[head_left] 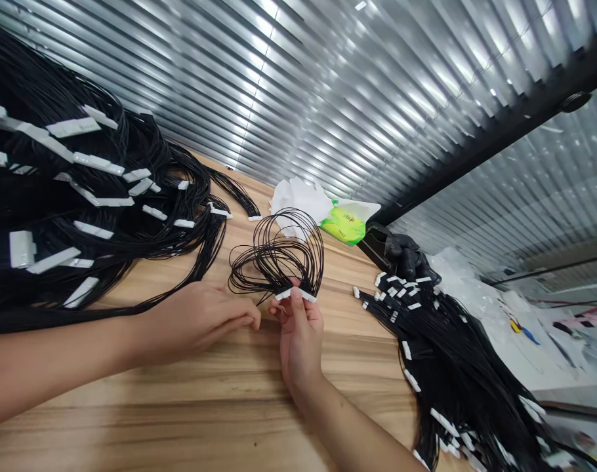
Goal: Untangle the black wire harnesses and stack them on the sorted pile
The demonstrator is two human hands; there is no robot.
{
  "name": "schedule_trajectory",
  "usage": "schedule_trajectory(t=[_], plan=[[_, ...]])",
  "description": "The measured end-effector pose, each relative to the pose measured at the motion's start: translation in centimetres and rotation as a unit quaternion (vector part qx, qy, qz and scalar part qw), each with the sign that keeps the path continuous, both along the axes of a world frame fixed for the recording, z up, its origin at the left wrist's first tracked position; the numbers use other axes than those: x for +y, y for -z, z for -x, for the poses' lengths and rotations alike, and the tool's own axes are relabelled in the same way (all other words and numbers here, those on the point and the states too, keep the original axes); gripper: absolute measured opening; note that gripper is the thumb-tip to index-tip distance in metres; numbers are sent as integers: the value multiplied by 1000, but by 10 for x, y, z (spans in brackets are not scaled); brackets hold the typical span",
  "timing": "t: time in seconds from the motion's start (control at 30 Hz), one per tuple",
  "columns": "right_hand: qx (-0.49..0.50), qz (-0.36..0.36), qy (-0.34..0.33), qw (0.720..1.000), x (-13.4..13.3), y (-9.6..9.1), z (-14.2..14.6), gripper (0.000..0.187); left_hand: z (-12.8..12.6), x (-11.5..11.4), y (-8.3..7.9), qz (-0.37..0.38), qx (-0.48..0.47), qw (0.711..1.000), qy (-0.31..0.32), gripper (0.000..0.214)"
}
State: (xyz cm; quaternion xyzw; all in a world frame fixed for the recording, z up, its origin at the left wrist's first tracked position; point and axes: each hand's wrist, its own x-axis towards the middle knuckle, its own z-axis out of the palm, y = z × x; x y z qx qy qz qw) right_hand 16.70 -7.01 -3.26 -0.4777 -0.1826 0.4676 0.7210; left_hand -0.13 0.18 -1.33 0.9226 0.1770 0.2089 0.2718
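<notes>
Wire harness (279,252) held up
Right hand (301,347) has fingers gripping its white connector (295,295); left hand (200,321) just beside, fingers loosely curled.

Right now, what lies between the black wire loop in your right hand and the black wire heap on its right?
Bare wooden tabletop separates the wire loop and wire heap in head view.

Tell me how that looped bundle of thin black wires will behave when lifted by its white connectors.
It will likely feel springy but floppy: the thin black wires stand in open loops above the right hand, yet should sway easily. The bundle is probably light, since two fingers pinch the white plastic connectors. The loose loops could well snag on neighbouring wires.
</notes>
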Motion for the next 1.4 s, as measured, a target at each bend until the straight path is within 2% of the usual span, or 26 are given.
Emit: schedule_trajectory(t=[0.07,0.17,0.33,0.43,0.5,0.57,0.67,0.77,0.9,1.07,1.3,1.4], plan=[[2,-5,-2,1000,0,0,0,26,0,1,-2,19,-8,998,-67,31],[-2,-8,-5,1000,0,0,0,26,1,4,-7,107,-71,976,-174,32],[-34,1,-26,999,-2,0,1,29,-2,9,-14,248,-207,908,-268,30],[-49,4,-32,998,-2,-1,2,31,-4,12,-14,268,-279,871,-303,30],[-52,1,-35,998,-2,0,2,31,-4,13,-12,222,-294,871,-324,33],[-53,-3,-38,998,-2,0,2,31,-2,12,-11,122,-268,900,-321,32],[-64,-11,-47,997,-2,2,2,30,0,8,-10,-40,-172,953,-246,26],[-87,-18,-72,993,-3,2,3,28,0,5,-10,-113,-88,973,-179,25],[-133,-16,-118,984,-3,0,5,27,1,10,-8,-154,-74,967,-188,23],[-160,-24,-116,980,-1,-3,6,25,4,15,-10,-228,-78,955,-170,21],[-169,-27,-122,978,-2,-4,7,26,3,12,-24,-303,-29,941,-148,28],[-168,-36,-130,976,-2,-4,8,29,3,11,-30,-321,-21,940,-111,27]])
